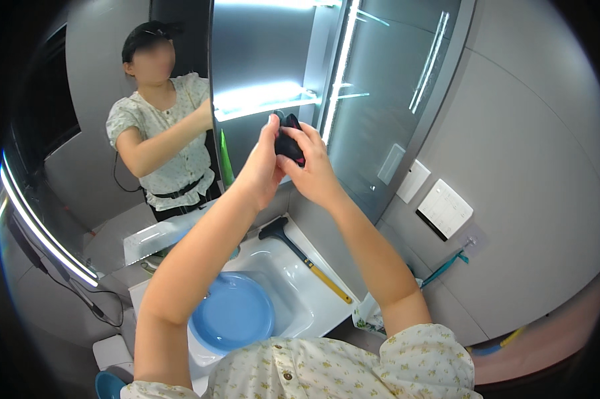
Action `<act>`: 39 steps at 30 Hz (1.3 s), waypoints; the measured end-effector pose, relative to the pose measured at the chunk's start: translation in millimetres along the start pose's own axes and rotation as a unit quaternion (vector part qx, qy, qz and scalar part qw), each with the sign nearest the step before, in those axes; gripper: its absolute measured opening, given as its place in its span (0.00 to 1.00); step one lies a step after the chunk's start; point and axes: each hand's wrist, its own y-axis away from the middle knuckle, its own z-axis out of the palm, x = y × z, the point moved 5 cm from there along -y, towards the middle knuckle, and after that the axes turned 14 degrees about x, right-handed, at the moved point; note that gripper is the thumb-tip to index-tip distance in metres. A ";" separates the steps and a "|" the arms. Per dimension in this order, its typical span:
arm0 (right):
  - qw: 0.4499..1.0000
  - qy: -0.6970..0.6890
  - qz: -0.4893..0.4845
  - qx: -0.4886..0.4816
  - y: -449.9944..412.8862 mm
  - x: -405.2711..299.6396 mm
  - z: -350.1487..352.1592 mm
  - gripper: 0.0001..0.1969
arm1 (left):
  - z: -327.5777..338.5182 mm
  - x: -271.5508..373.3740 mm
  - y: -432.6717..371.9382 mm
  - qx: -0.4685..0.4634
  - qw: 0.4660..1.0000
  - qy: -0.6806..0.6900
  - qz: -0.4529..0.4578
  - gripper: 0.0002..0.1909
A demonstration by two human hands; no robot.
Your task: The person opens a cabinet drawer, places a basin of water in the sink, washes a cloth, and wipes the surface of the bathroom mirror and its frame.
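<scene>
Both my hands are raised before a lit mirror cabinet and hold a small black item with pink parts (290, 147), whose kind I cannot tell. My left hand (262, 167) grips it from the left, its thumb up. The fingers and thumb of my right hand (310, 162) close round it from the right. Just above them is the cabinet's bright glass shelf (267, 104). A green pointed item (225, 157) stands at the left inside the cabinet. The palms hide part of the black item.
Below lies a white sink (290, 279) with a blue plastic basin (235, 311) in it. A squeegee-like tool with a yellow handle (330, 284) rests along the sink's right edge. The cabinet's mirror door (405, 75) stands open at the right, near a white wall panel (444, 209).
</scene>
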 end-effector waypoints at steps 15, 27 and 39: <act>0.968 -0.084 -0.129 0.196 -170.4 -25.9 -43.2 0.15 | 19.7 98.9 8.8 0.012 0.952 -0.175 0.250 0.31; 0.956 0.017 -0.134 0.260 -308.4 -24.7 -53.8 0.11 | 37.2 191.5 -6.0 0.123 0.728 -0.469 0.485 0.28; 0.913 -0.242 -0.005 0.329 -237.1 -1.9 -55.0 0.10 | 73.8 307.5 -120.8 0.271 0.499 -0.706 0.424 0.28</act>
